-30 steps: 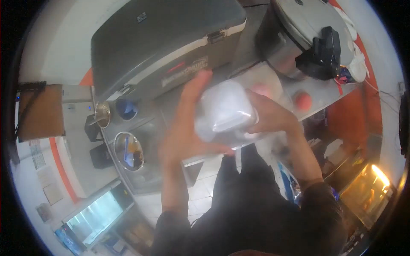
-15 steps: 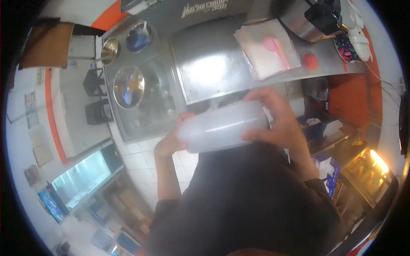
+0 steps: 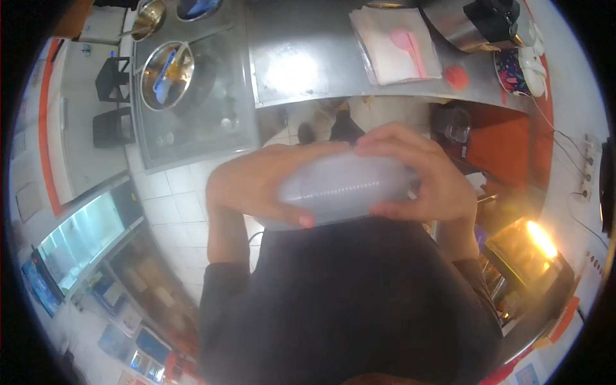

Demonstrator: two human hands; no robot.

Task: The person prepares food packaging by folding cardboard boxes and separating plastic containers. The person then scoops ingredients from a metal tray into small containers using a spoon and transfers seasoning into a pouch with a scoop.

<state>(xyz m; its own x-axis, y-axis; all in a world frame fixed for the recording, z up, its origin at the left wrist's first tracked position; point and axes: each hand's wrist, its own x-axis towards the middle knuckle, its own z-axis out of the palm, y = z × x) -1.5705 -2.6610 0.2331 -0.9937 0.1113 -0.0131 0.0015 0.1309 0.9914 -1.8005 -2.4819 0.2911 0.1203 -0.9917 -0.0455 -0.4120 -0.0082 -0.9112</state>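
Note:
A stack of nested, translucent plastic containers or lids [image 3: 346,186] lies sideways in front of my dark top, its ridged edges facing up. Around its left end is my left hand [image 3: 263,179], fingers over the top and thumb along the near side. My right hand [image 3: 427,176] grips the other end, with fingers on the far side and thumb on the near one. The view is hazy, so the exact kind of the pieces cannot be made out.
Beyond my hands runs a steel counter [image 3: 314,86] with a pile of white sheets [image 3: 385,58], a pink spoon [image 3: 409,48] and a red round thing [image 3: 456,77]. Metal bowls [image 3: 151,80] stand at the left. A glowing lamp [image 3: 541,239] is at the right.
My left hand has moved from the stack's left end further over it, fingers now spread along its top. The view has shifted, so the counter sits higher in the picture.

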